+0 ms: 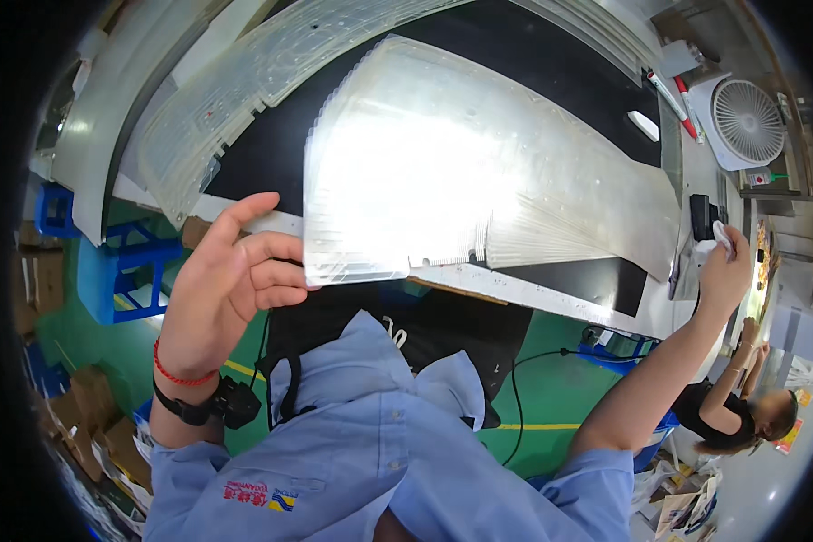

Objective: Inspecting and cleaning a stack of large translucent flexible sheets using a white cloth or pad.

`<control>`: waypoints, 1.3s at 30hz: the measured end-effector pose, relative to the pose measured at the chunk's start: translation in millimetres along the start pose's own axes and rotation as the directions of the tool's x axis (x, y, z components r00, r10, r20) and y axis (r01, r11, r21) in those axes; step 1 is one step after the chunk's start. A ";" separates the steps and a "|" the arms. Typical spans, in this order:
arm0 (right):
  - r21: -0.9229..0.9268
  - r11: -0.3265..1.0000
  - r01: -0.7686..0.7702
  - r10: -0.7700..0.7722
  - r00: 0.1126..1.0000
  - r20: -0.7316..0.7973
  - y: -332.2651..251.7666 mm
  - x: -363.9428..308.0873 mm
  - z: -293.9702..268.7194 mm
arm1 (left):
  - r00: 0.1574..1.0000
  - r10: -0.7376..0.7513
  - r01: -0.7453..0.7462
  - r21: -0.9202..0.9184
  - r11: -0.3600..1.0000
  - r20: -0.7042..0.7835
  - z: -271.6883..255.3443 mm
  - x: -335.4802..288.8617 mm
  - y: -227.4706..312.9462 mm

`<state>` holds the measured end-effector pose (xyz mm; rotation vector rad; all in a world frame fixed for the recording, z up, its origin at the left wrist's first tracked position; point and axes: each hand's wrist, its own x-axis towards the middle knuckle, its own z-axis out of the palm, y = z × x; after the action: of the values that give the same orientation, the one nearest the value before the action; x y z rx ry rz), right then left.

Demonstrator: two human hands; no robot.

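Observation:
A fanned stack of clear plastic sheets (397, 154), long and slightly curved, lies in front of me on the black mat and overhangs its near edge. Glare whitens the middle of the stack. My left hand (235, 271) is at the stack's lower left corner, fingers apart, with the fingertips at the sheet edges and nothing gripped. Out at the far right, my right hand (724, 271) pinches a crumpled white wipe (722, 237). Beside that hand sits a small black object (703, 217) whose kind I cannot make out.
More clear sheets (235, 99) lie at the back left. Markers (673, 101), a white eraser-like block (643, 126) and a white fan (748, 122) are at the right. Blue stools (122, 271) and cartons (90, 406) stand left. Another person (732, 415) is at the right.

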<state>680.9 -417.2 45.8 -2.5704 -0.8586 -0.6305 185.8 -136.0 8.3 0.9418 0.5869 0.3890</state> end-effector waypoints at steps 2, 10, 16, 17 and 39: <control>0.009 0.999 -0.053 0.053 0.998 0.021 17.5 1.3 2.0 | 0.999 -0.019 0.018 -0.053 0.998 -0.026 2.3 4.9 5.3; -0.086 0.984 -0.157 0.162 0.985 0.063 48.5 -18.2 -5.9 | 0.996 -0.020 0.029 0.102 0.994 -0.083 14.6 44.7 24.2; -0.277 0.949 -0.151 0.100 0.977 -0.188 -17.6 -41.9 -23.6 | 0.995 -0.042 0.057 0.161 0.985 -0.092 17.4 77.9 40.3; -0.170 0.968 -0.187 0.151 0.967 -0.205 -42.4 -48.7 -22.2 | 0.989 0.001 0.033 0.224 0.974 -0.149 22.4 83.0 38.3; 0.479 0.865 0.150 -0.117 0.988 -0.096 -109.8 -103.9 11.8 | 0.950 0.258 -0.134 0.513 0.848 -0.178 34.4 106.5 26.9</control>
<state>540.7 -378.2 3.3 -2.0398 -1.0299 -0.4578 288.7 -84.8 14.7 1.4736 0.8394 0.5578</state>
